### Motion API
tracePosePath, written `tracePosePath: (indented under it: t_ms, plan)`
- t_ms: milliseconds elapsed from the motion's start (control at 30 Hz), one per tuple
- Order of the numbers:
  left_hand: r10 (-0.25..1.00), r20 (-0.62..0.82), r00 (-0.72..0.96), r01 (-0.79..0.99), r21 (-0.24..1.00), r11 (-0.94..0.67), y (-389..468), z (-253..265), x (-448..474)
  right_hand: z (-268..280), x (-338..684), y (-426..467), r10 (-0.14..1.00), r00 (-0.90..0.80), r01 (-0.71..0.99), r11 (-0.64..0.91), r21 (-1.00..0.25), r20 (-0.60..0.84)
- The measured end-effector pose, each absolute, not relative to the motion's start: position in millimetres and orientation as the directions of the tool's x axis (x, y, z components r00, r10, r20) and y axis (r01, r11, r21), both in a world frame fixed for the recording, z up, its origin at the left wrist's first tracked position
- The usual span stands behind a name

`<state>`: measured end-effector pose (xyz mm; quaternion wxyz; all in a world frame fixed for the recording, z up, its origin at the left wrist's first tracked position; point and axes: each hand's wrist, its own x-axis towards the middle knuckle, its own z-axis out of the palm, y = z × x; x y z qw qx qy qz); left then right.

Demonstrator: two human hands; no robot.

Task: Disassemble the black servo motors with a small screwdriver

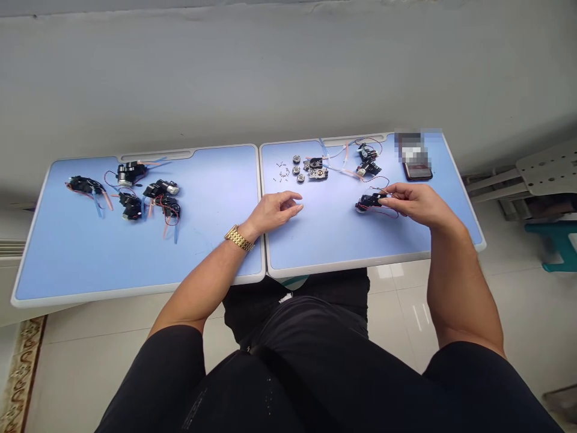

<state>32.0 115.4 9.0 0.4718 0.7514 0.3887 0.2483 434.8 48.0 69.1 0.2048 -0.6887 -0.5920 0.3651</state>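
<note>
My right hand has its fingers pinched on a small black motor unit with thin red wires, at the right part of the table. My left hand rests near the seam between the two table halves, fingers apart and curved, holding nothing. Ahead of it lie several small screws, three round metal-and-black parts and two opened housing pieces. Farther right, a black wired assembly lies with blue and orange tubes.
On the left table half sit several similar black motor units with blue and orange tubes. A dark phone-like object, partly blurred out, lies at the back right. A wall runs behind the table; a teal stool stands at right.
</note>
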Motion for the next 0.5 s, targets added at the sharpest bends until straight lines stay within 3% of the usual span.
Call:
tracePosePath:
  t_ms: [233,500]
  plan:
    - [0.816,-0.023,0.577,0.378,0.894,-0.242,116.6,10.0,31.7,53.8,450.2,68.0,0.936,0.024,0.486,-0.318,-0.814,-0.352]
    - [0.817,-0.057,0.573,0.416,0.880,-0.230,115.9,12.6,31.0,55.0,455.6,106.5,0.882,-0.078,0.479,-0.376,-0.793,-0.465]
